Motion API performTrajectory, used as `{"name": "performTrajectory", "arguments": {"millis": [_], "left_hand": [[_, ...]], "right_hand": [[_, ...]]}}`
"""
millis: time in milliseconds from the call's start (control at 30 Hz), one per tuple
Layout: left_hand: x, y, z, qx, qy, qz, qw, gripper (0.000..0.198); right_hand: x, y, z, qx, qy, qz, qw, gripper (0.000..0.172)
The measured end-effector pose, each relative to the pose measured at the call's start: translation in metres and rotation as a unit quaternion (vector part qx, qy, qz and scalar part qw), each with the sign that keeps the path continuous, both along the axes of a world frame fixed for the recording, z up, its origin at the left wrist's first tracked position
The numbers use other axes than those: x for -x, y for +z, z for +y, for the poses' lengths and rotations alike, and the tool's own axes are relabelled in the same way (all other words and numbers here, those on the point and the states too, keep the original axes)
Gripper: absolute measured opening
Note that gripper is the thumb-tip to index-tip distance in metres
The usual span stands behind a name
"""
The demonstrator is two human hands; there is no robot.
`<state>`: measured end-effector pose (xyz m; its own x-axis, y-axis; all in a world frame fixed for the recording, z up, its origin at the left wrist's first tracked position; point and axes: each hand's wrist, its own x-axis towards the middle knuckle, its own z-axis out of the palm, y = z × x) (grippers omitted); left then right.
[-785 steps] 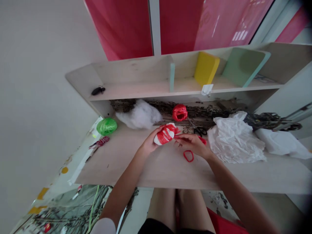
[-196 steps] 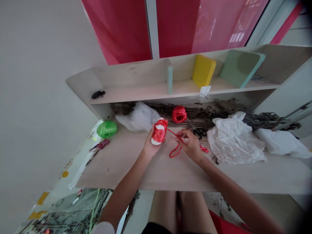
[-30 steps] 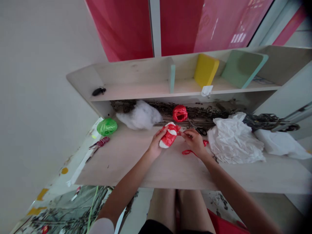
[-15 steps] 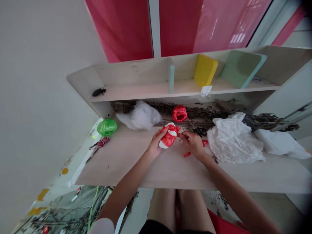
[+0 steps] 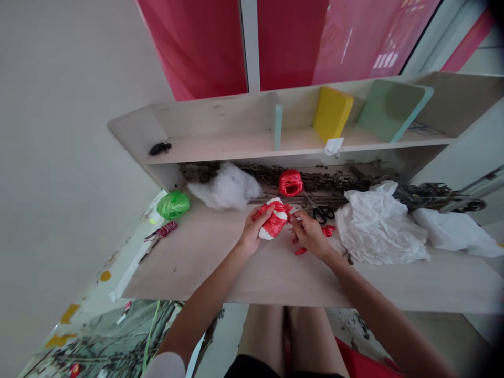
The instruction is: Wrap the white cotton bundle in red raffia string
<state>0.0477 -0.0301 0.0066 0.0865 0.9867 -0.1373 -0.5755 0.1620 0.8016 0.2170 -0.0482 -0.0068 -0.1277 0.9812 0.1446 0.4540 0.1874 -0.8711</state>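
A small white bundle wrapped in red plastic strip [image 5: 273, 227] is gripped in my left hand [image 5: 251, 230], its thumb lying across the top. My right hand [image 5: 308, 231] pinches the red plastic strip [image 5: 289, 210] at the bundle's right end. More of the red strip [image 5: 327, 231] lies on the desk beside and below the right hand. Behind the hands sits a ball of red plastic twine [image 5: 290, 183]. Black-handled scissors [image 5: 323, 213] rest just beyond my right hand.
White fluffy stuffing [image 5: 228, 188] and a green twine ball [image 5: 173, 205] lie to the left. Crumpled white sheets [image 5: 381, 223] cover the right side. Dried stems [image 5: 334, 181] run along the back under a shelf [image 5: 220, 149]. A striped wrapped item [image 5: 167, 229] lies near the left edge.
My right hand has moved slightly, its fingers curled closer to the bundle's end. The bundle has shifted slightly right in my left hand. Nothing else has visibly moved.
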Motion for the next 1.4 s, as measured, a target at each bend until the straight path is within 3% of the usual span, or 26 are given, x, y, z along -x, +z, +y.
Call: {"name": "performTrajectory", "arguments": {"millis": [167, 300, 433, 567, 767, 1033, 1267, 1400], "left_hand": [[-0.001, 0.004, -0.004, -0.011, 0.019, 0.047, 0.999, 0.033], [-0.001, 0.002, -0.005, -0.005, 0.011, 0.074, 0.997, 0.032], [-0.002, 0.003, -0.006, -0.009, 0.008, 0.087, 0.996, 0.031], [-0.001, 0.001, -0.003, 0.0, 0.008, 0.033, 0.999, 0.03], [0.005, -0.006, 0.007, 0.018, -0.047, -0.055, 0.997, 0.035], [0.007, 0.006, 0.002, 0.051, -0.085, -0.08, 0.992, 0.036], [0.004, -0.005, 0.005, 0.022, -0.034, -0.029, 0.999, 0.032], [0.003, -0.004, 0.004, 0.012, -0.007, 0.015, 1.0, 0.035]], "right_hand": [[0.0, -0.006, 0.005, -0.103, -0.03, -0.103, 0.989, 0.019], [-0.003, -0.01, 0.01, -0.186, -0.075, -0.112, 0.973, 0.021], [-0.007, -0.006, 0.01, -0.146, -0.092, -0.08, 0.982, 0.019], [-0.006, -0.003, 0.007, -0.103, -0.085, -0.057, 0.989, 0.024], [-0.003, -0.006, 0.006, -0.046, -0.017, -0.054, 0.997, 0.034], [0.002, 0.004, -0.001, 0.009, 0.031, -0.01, 0.999, 0.034], [0.001, 0.002, 0.001, -0.013, 0.022, -0.061, 0.998, 0.042], [-0.002, -0.003, 0.004, -0.032, 0.009, -0.054, 0.998, 0.042]]}}
